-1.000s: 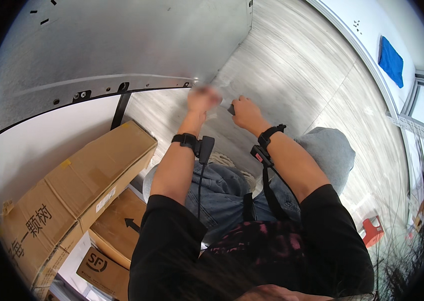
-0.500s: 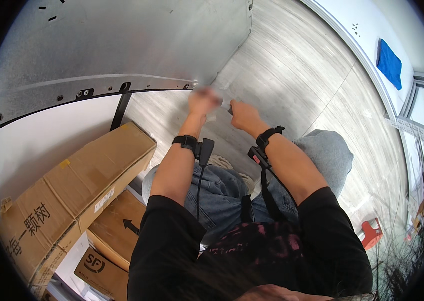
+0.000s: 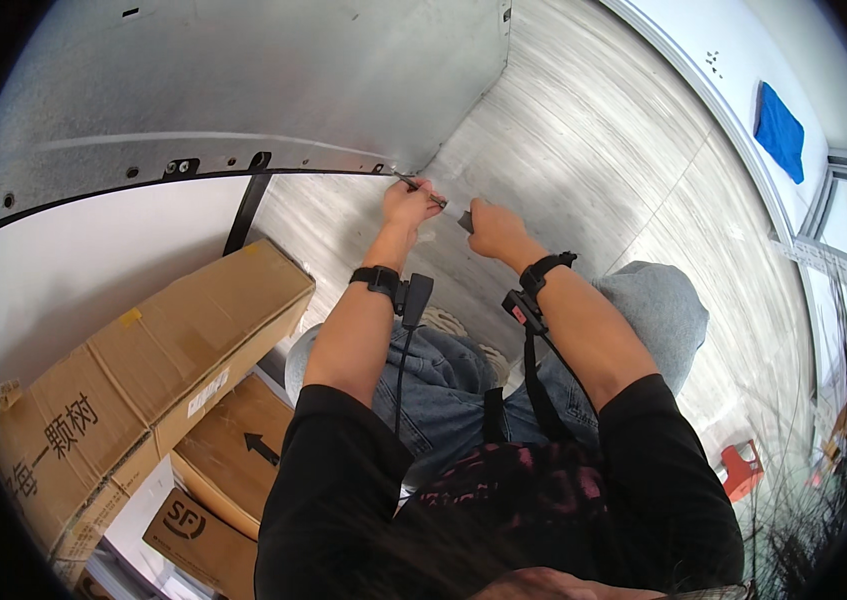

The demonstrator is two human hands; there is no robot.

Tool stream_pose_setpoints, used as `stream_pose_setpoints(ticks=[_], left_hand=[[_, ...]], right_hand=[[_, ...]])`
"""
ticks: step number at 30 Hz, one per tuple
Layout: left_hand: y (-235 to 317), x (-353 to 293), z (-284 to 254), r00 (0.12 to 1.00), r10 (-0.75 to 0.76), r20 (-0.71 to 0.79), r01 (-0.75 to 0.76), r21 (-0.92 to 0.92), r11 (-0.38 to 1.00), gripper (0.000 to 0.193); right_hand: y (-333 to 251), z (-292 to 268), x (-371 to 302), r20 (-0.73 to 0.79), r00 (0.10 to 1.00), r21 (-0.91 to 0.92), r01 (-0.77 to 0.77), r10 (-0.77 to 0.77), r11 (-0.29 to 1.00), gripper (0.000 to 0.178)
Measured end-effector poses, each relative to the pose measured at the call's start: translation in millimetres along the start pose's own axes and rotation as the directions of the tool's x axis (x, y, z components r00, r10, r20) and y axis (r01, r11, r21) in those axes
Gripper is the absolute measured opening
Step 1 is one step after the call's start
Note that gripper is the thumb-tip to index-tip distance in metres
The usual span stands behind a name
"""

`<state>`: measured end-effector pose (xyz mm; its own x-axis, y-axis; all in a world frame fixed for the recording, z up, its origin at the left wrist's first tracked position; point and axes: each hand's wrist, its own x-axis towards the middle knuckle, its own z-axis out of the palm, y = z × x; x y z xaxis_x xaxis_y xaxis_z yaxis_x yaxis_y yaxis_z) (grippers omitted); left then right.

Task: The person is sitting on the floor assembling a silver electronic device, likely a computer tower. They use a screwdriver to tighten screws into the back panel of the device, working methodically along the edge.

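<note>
My left hand (image 3: 406,207) is closed around a thin dark metal rod (image 3: 406,181), at the lower corner of a large grey metal panel (image 3: 283,90). One end of the rod reaches up to the panel's holed edge; the other pokes out past my fingers. Just to the right, my right hand (image 3: 496,231) grips a short dark grey piece (image 3: 466,222), mostly hidden in the fist, so its kind does not show. A small gap separates the two hands. Black straps with small devices circle both wrists.
Long cardboard boxes (image 3: 193,310) are stacked at the left, below a dark upright leg (image 3: 246,215). Wood-patterned floor (image 3: 583,150) spreads beyond my hands. A blue cloth (image 3: 778,132) lies on a white surface at the right. A red object (image 3: 742,470) sits at the lower right.
My left hand, smeared by motion before, now shows sharply with the rod in it. Both hands sit slightly further right in the picture, and the panel's edge appears a little higher.
</note>
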<state>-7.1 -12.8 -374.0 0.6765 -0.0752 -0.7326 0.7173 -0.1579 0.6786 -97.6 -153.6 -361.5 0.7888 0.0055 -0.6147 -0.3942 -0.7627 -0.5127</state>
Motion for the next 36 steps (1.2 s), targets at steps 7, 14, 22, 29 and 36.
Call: stream_pose_setpoints(ticks=[7,14,22,29,36], left_hand=[[11.2,-12.1,6.0,0.998,0.036,-0.042,-0.021,0.321,0.947,0.021],[2.2,0.5,3.6,0.999,0.002,-0.043,0.007,0.207,0.978,0.018],[9.6,-6.7,6.9,0.998,0.037,-0.057,-0.029,0.139,0.990,0.015],[12.4,-6.3,4.8,0.984,0.056,-0.167,-0.049,0.049,0.998,0.021],[13.4,-7.6,6.3,0.969,0.064,-0.239,-0.060,0.022,0.998,0.029]], right_hand=[[4.1,0.6,-6.6,-0.082,0.993,-0.066,0.083,-0.088,0.994,0.028],[2.1,0.1,-2.5,-0.007,1.000,0.020,-0.001,0.001,1.000,0.027],[12.0,7.5,1.3,-0.082,0.995,0.036,0.054,-0.051,0.998,0.027],[9.6,8.6,0.1,-0.090,0.994,0.027,0.069,-0.066,0.997,0.025],[8.3,3.3,-3.3,-0.085,0.995,0.017,0.056,-0.054,0.998,0.025]])
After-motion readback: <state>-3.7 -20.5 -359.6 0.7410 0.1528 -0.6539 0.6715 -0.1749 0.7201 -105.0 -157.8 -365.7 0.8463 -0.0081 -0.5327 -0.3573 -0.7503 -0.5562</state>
